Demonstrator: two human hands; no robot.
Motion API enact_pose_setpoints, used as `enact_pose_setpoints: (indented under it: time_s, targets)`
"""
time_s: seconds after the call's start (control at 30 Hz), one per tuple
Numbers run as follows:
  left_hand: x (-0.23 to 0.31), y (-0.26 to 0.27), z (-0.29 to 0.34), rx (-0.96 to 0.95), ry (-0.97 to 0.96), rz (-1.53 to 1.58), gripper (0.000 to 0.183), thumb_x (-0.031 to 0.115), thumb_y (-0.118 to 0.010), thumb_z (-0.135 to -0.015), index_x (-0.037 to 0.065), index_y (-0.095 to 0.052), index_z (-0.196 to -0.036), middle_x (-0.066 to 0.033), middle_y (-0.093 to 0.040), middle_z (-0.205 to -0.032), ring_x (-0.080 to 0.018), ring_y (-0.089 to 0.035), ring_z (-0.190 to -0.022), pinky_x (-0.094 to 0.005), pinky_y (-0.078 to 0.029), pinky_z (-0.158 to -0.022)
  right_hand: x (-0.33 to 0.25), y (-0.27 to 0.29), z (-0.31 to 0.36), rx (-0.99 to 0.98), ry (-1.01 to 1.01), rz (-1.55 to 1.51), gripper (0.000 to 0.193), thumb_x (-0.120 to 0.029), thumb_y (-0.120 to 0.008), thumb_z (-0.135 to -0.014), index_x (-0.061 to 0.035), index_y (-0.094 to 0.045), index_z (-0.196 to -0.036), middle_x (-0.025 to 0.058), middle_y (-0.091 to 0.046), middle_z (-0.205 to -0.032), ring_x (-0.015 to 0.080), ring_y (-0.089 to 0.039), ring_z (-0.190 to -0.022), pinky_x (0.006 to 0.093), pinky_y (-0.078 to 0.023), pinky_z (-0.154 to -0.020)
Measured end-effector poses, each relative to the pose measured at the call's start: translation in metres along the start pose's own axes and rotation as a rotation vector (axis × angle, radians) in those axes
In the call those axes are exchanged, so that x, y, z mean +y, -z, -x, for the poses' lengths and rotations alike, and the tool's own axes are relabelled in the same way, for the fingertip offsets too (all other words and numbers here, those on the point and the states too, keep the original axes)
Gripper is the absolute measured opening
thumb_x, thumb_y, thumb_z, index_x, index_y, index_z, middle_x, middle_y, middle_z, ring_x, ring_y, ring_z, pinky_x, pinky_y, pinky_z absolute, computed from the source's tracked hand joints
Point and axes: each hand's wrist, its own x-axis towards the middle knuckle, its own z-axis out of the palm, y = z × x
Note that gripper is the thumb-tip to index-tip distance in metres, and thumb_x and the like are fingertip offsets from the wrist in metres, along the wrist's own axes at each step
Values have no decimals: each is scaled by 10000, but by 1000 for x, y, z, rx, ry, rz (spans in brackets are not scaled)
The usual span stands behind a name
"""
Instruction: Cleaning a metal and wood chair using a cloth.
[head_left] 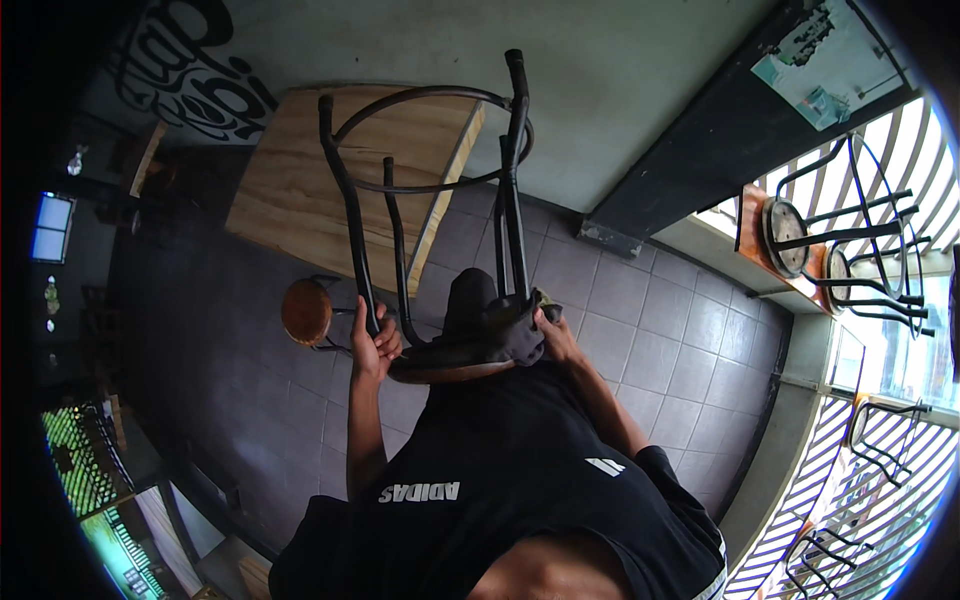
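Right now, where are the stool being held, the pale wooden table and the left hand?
Held stool (357,230): head view, on a leg.
Pale wooden table (288,185): head view, on its top.
Left hand (375,347): head view, mid-hand.

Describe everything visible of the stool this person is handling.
The stool is held upside down, its four dark, metal-looking legs pointing away from the person. A dark ring braces them toward their feet. The seat has a brown edge and dark underside. The left hand grips one leg near the seat; the right hand holds a dark cloth at the seat's right.
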Motion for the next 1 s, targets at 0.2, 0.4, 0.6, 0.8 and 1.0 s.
enact_pose_setpoints:
  time_s: [0.2, 0.4, 0.6, 0.8, 1.0]
  targets:
    - [-8, 11, 11, 33, -7, 9, 445, 607, -371, -902, 176, -383, -793, 73, -196, -451, -49, -154, -331, -211, -164, -341, -18, -11, 24, -235, 114, 247, 438, -234, -744, -773, -40, -542, -1110, 0, -591, -969, 118, -531, -908, 280, -437, -824]
    - [-19, -8, 15, -34, -31, -47, 459, 616, -362, -899, 169, -379, -797, 62, -201, -454, -58, -170, -336, -219, -176, -349, -73, -39, -14, -91, 272, 320, 325, -315, -680, -827, -32, -540, -905, -8, -539, -783, 87, -506, -764, 262, -439, -684]
    - [-39, -18, 26, -154, -58, -58, 452, 589, -312, -925, 160, -379, -801, 52, -211, -454, -63, -187, -333, -222, -212, -342, -156, -46, -83, 36, 343, 251, 346, -364, -661, -841, -51, -554, -741, 10, -561, -677, 98, -517, -576, 271, -430, -534]
    - [-46, -27, 45, -247, -117, -124, 460, 554, -265, -949, 132, -371, -802, 37, -238, -450, -65, -214, -318, -230, -243, -325, -201, -46, -102, 527, 765, -152, 399, -437, -493, -930, -61, -523, -801, -5, -511, -706, 85, -465, -639, 267, -399, -564]
    - [-51, -32, 57, -247, -155, -163, 463, 554, -269, -948, 124, -370, -810, 26, -250, -452, -70, -231, -317, -232, -257, -327, -242, -44, -100, 504, 946, 160, 470, -510, -412, -935, -57, -503, -848, 28, -511, -718, 123, -437, -615, 288, -395, -559]
